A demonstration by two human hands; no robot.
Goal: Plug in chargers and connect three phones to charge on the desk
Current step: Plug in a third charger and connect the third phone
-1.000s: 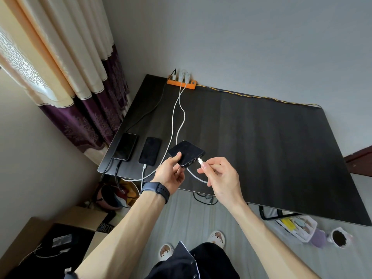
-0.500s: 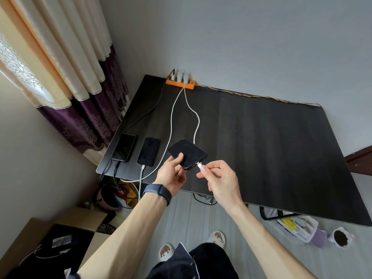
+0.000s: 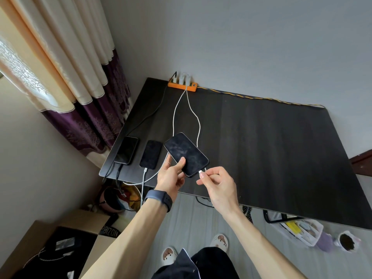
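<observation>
My left hand (image 3: pixel 172 174) holds a dark phone (image 3: pixel 186 154) above the desk's front edge, screen up and tilted. My right hand (image 3: pixel 217 182) pinches the plug of a white cable (image 3: pixel 198 125) against the phone's bottom port. That cable runs back to an orange power strip (image 3: pixel 182 85) carrying white chargers at the desk's far edge. Two more dark phones lie flat at the desk's left end: one (image 3: pixel 126 150) with a black cable, one (image 3: pixel 151 154) with a white cable (image 3: pixel 144 178) in its bottom end.
The dark desk (image 3: pixel 271 148) stands against a grey wall, with a yellow-black cord (image 3: pixel 259 97) along its back edge. Curtains (image 3: pixel 80 77) hang at the left. On the floor are cardboard boxes (image 3: pixel 66 238), a white basket (image 3: pixel 302 231) and a cup (image 3: pixel 347 241).
The phone has been tilted up and turned more towards me. My right hand has brought the white plug up to the phone's bottom port. The white cable has shifted right on the desk.
</observation>
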